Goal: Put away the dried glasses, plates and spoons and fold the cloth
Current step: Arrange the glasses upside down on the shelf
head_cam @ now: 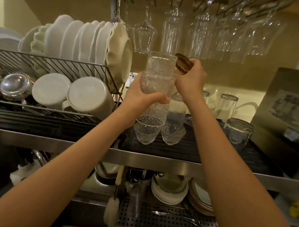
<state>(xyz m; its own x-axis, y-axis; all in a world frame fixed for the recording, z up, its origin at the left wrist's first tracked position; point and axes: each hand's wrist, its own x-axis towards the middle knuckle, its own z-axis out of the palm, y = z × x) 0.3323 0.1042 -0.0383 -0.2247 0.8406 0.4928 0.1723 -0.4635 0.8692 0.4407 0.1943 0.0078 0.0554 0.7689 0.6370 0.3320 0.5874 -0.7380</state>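
1. Both arms reach up to the shelf. The left hand (143, 96) wraps thumb and fingers round the middle of a tall stack of clear patterned glasses (157, 72).
2. The stack stands upright, its foot just above two small ribbed glass bowls (145, 133) on the black drip mat (195, 152). Whether it touches the mat, I cannot tell.
3. The right hand (190, 79) grips an amber glass (184, 64), tipped on its side, right beside the stack's top rim.
4. Beyond the right forearm, clear tumblers (238, 131) sit upside down on the same mat, well apart from the stack.
5. Overhead, stemmed glasses (144, 36) hang bowl-down from a rail.
6. Off to the left, white plates (79, 39) stand on edge in a wire rack (59, 65). White bowls (51, 89) are tipped over on the tier below them, with a steel bowl (15, 85) just beside.
7. Down under the shelf, a pile of plates (169, 192) sits near a spoon (173, 214), which lies on a perforated steel tray (154, 223).
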